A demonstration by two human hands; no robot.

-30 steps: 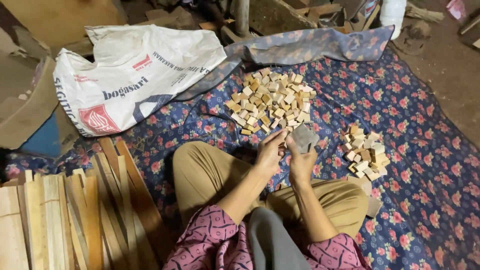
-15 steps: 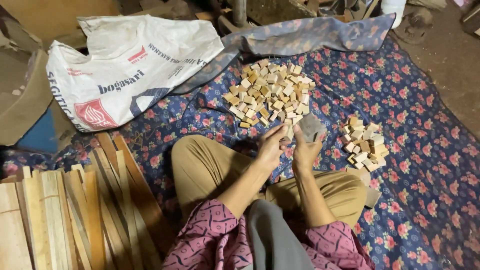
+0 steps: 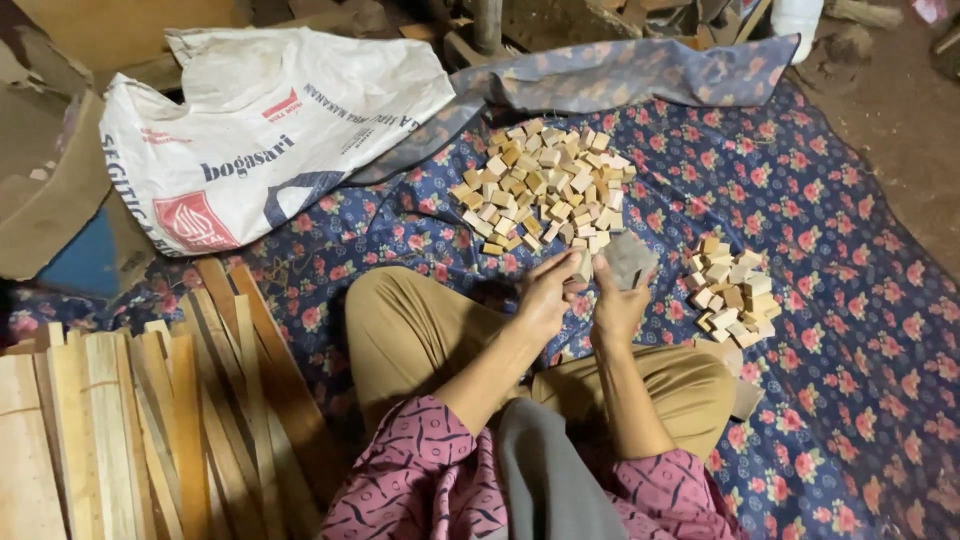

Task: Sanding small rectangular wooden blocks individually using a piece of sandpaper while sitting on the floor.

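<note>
Left hand (image 3: 545, 295) pinches a small wooden block (image 3: 582, 264), right hand (image 3: 617, 305) has its grip closed on a grey sanding pad (image 3: 630, 260) beside it, above the knees. Big block pile (image 3: 545, 187) ahead, smaller pile (image 3: 732, 291) to the right, on floral cloth (image 3: 840, 260).

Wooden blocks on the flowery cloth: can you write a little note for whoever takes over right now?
Left hand: fingers hold one small pale wooden block.
Right hand: holds a grey flat piece of sandpaper-like sheet beside that block.
Big heap of small wooden blocks lies ahead on the blue floral cloth; smaller heap of blocks sits to the right.
Done or left: cannot tell which heap is finished.
</note>
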